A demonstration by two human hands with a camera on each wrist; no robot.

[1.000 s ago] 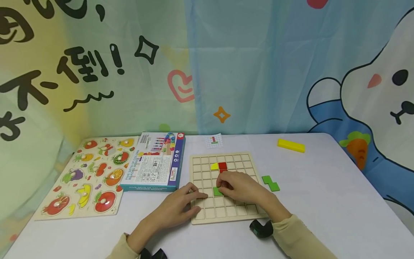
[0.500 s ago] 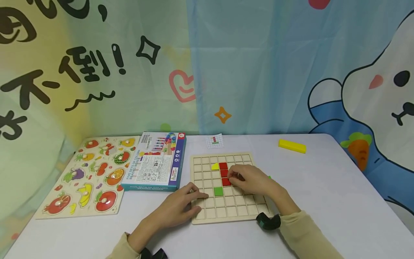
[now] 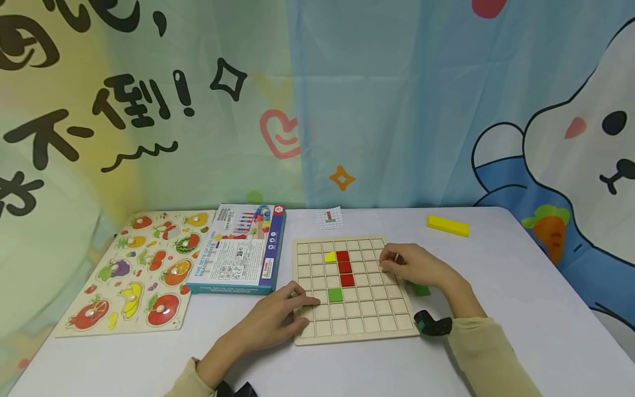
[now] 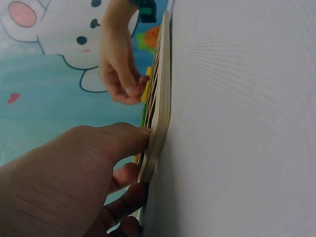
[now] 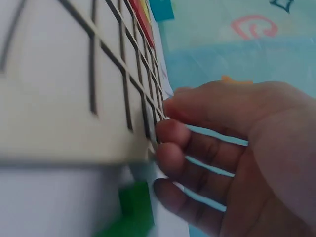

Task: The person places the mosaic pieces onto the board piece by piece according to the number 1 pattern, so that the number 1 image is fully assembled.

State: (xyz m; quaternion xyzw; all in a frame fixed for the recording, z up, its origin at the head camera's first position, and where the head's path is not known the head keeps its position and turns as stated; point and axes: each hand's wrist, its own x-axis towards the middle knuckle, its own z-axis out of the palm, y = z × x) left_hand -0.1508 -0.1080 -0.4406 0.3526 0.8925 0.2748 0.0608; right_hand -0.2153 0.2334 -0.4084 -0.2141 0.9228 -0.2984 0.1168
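Board: a pale wooden grid board (image 3: 354, 325) lies flat on the white table (image 3: 521, 286), in front of the person.
Left hand: the left hand (image 3: 278, 317) rests at the board's 8 o'clock corner, fingers spread and nearly straight, fingertips lying over the left edge; the left wrist view shows the fingers pressed against that edge. It grasps nothing.
Right hand: the right hand (image 3: 416, 266) sits over the board's 3 o'clock edge, fingers loosely curled. The right wrist view shows the fingertips (image 5: 170, 132) at the board's rim with nothing between them, so it is released.
Red strip: a red piece (image 3: 344, 268) fills three cells in a column, toward 12 o'clock from the board's middle.
Yellow wedge: a small yellow piece (image 3: 329, 256) touches the red strip's top cell at its 9 o'clock side.
Green square: one green tile (image 3: 335, 294) sits in a cell at 7 o'clock of the red strip's lowest cell, corner to corner.
Green piece off the board: a green block (image 3: 419, 289) lies on the table just beside the board's right edge, partly hidden under the right hand.
Yellow bar: a long yellow block (image 3: 448, 225) lies at 1 o'clock from the board, well apart.
Card: a small pattern card (image 3: 329, 218) lies at 12 o'clock, just beyond the board.
Box: a printed box (image 3: 240, 251) lies at 9 o'clock, near the board.
Fruit puzzle: a fruit puzzle board (image 3: 134, 270) lies left of the box, just beside it.
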